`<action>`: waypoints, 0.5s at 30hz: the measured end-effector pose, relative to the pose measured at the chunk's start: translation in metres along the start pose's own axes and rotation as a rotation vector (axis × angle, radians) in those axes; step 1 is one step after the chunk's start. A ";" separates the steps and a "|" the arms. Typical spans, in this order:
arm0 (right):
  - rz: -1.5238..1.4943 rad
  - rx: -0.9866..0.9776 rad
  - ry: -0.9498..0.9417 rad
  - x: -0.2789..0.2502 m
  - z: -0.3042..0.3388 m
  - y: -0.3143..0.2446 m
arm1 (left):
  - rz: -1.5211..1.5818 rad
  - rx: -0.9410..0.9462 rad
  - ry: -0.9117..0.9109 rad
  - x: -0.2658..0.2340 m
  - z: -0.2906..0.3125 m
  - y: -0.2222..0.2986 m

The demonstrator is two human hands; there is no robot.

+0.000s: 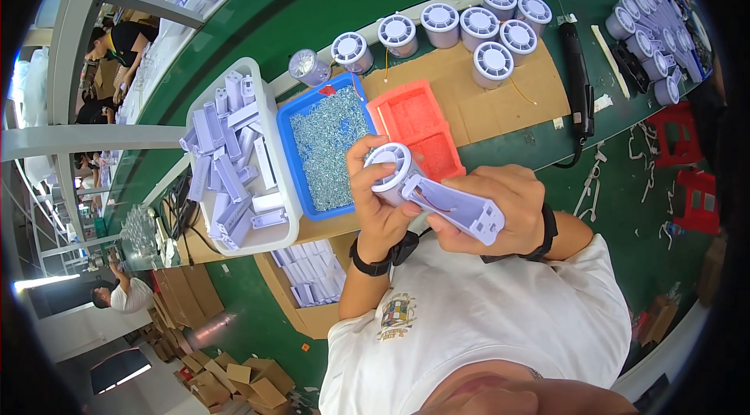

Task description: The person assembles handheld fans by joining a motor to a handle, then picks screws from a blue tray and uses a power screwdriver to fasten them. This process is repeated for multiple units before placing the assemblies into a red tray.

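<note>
My left hand (371, 212) is closed around a pale lavender round housing (390, 167) with a slotted, wheel-like top. A long handle shell (461, 210) of the same colour meets the housing's side, its hollow inside facing up with a thin reddish wire showing. My right hand (504, 200) grips this handle shell along its outer side, and the fingers beneath are hidden. Just beyond my hands are a red two-part tray (418, 118) and a blue tray (287, 146) full of small shiny metal screws.
Several similar round housings (441, 21) stand along the table's far side, some on cardboard (547, 91). A white bin (291, 212) holds handle shells. A black corded tool (578, 79) lies at right. Red stools (698, 200) are beyond; other people (129, 294) are at left.
</note>
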State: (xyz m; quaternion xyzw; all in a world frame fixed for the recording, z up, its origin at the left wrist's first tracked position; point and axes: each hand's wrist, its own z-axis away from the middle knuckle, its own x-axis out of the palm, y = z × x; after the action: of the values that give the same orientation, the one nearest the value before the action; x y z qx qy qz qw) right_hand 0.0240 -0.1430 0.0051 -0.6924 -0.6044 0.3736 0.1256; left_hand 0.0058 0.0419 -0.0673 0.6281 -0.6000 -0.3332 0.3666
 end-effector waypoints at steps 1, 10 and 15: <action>-0.004 0.012 -0.013 0.000 0.000 0.001 | 0.000 -0.001 0.001 0.000 0.000 0.000; -0.035 -0.027 -0.032 0.001 0.002 0.002 | -0.019 0.089 -0.134 -0.010 -0.003 0.000; -0.207 -0.029 -0.353 -0.009 -0.013 0.020 | -0.017 0.115 -0.225 -0.018 -0.004 0.007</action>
State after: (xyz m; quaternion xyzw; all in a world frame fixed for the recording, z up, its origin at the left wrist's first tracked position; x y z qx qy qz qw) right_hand 0.0476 -0.1528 0.0051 -0.5523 -0.6902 0.4653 0.0456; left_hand 0.0050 0.0597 -0.0595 0.6117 -0.6504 -0.3695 0.2575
